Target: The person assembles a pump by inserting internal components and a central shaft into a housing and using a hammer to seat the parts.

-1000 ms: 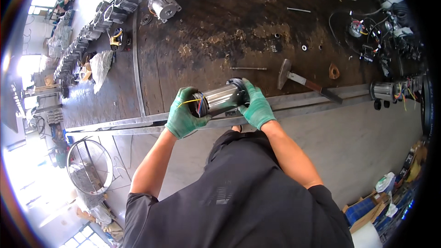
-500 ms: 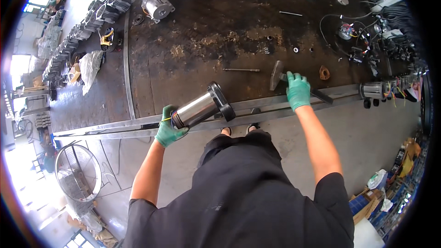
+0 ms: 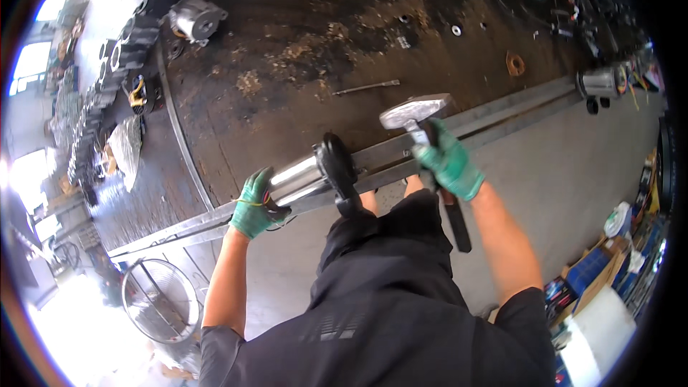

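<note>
In a green glove, my left hand (image 3: pixel 254 204) grips the wired end of a shiny metal motor cylinder (image 3: pixel 297 179). A black end piece (image 3: pixel 337 172) caps its other end, and thin coloured wires stick out by my fingers. The cylinder lies tilted at the bench's front edge. My right hand (image 3: pixel 453 161), also gloved in green, is closed round the handle of a hammer (image 3: pixel 417 110). Its steel head is raised over the bench edge, to the right of the black end piece, and the dark handle end points down toward me. Hammer and cylinder are apart.
On the dark workbench (image 3: pixel 287 43) lie a thin metal rod (image 3: pixel 367 87), a rusty flat piece (image 3: pixel 514 64) and a white washer (image 3: pixel 456 30). A motor (image 3: pixel 197 20) stands at the far left. Another cylinder (image 3: pixel 600 83) sits at the right edge. A fan (image 3: pixel 160 301) stands lower left.
My right hand has lifted the hammer off the bench and brought it left and nearer to me. My left hand still holds the motor cylinder. The whole view has shifted.
</note>
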Demonstrator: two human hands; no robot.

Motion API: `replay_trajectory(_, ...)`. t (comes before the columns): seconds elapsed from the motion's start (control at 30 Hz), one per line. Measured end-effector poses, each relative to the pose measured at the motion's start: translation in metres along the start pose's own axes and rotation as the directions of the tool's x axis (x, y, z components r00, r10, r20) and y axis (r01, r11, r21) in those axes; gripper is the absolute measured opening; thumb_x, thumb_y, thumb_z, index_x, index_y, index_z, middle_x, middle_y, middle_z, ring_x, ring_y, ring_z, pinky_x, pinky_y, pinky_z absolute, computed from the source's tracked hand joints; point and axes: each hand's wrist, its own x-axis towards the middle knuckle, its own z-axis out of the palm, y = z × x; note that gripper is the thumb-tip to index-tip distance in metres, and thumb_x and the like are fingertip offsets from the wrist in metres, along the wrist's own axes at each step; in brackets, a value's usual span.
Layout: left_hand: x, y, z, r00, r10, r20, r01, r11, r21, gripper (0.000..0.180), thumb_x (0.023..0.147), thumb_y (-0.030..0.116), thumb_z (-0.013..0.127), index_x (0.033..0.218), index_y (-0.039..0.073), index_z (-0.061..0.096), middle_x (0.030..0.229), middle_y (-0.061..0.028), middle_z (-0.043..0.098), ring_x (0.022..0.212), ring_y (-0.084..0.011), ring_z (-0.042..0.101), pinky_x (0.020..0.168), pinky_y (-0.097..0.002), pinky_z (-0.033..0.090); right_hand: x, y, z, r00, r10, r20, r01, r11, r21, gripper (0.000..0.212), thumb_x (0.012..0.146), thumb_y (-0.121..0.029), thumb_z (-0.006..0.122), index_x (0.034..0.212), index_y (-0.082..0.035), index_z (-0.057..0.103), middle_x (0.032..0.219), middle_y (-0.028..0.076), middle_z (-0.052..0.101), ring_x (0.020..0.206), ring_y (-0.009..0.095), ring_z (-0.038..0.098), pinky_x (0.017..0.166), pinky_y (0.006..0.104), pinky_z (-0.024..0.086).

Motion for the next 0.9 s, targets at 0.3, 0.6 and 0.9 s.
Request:
replay_trajectory(0.3, 0.001, -0.008, 0.001, 0.999, -0.012, 0.053, 0.005, 0.993, 0.119, 0.101, 0.058, 0.025, 0.093, 0.145, 0.002, 0.047, 0.134, -0.0206, 0.057, 0.121, -0.0402, 0.056, 0.103, -0.0475, 0.048, -0.021, -0.008, 0.042, 0.921, 0.256, 0.293, -0.389, 0.657, 0.646, 0.029, 0.108, -0.03, 0.056, 0.125, -0.006, 0.051, 0.068, 0.002, 0.057, 0.045, 0.009, 0.053, 0.041, 0.025, 0.044)
replay_trajectory(0.6, 0.009, 0.0, 0.018, 0.997, 0.056, -0.047, -0.051, 0.993, 0.106, 0.099, 0.06, 0.025, 0.094, 0.145, 0.003, 0.048, 0.13, -0.0204, 0.06, 0.114, -0.0405, 0.059, 0.1, -0.0467, 0.049, -0.005, -0.01, 0.059, 0.879, 0.333, 0.342, -0.469, 0.731, 0.495, 0.035, 0.107, -0.037, 0.056, 0.113, -0.003, 0.062, 0.08, 0.007, 0.066, 0.065, 0.018, 0.066, 0.061, 0.0364, 0.053)
replay_trajectory(0.9, 0.008, 0.006, 0.012, 0.996, 0.058, -0.065, -0.054, 0.996, 0.064, 0.095, 0.063, 0.022, 0.093, 0.144, 0.002, 0.049, 0.131, -0.0199, 0.058, 0.117, -0.0387, 0.059, 0.1, -0.0446, 0.05, -0.005, 0.004, 0.083, 0.912, 0.276, 0.303, -0.348, 0.912, 0.217, 0.037, 0.107, -0.037, 0.055, 0.117, -0.002, 0.061, 0.088, 0.008, 0.065, 0.081, 0.018, 0.062, 0.074, 0.0356, 0.052)
